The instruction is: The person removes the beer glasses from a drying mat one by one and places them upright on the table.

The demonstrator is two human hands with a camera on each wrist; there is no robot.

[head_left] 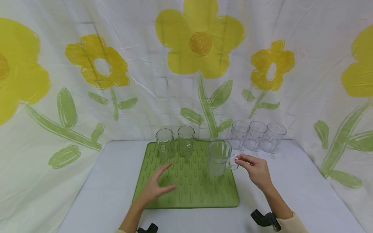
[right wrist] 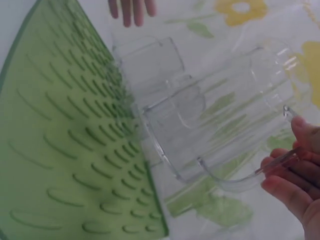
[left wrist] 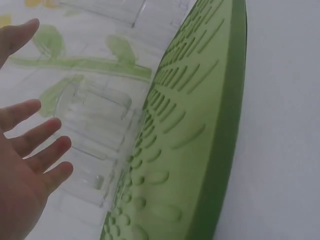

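A clear glass mug (head_left: 218, 161) is upright at the right side of the green ribbed mat (head_left: 189, 194). My right hand (head_left: 256, 170) pinches its handle (right wrist: 235, 182) between thumb and fingers. Whether the mug's base touches the mat I cannot tell. Over the left part of the mat is my left hand (head_left: 152, 189), fingers spread and thumb apart, holding nothing. Beyond it, two more glass mugs (head_left: 165, 144) stand side by side at the mat's back edge. The left wrist view shows the left hand's spread fingers (left wrist: 50, 135) at its left edge.
Several more things are around: three clear glass mugs (head_left: 256, 137) stand in a row at the back right, off the mat, on the white table (head_left: 105, 187). A white curtain (head_left: 145, 97) printed with yellow flowers hangs right behind the table.
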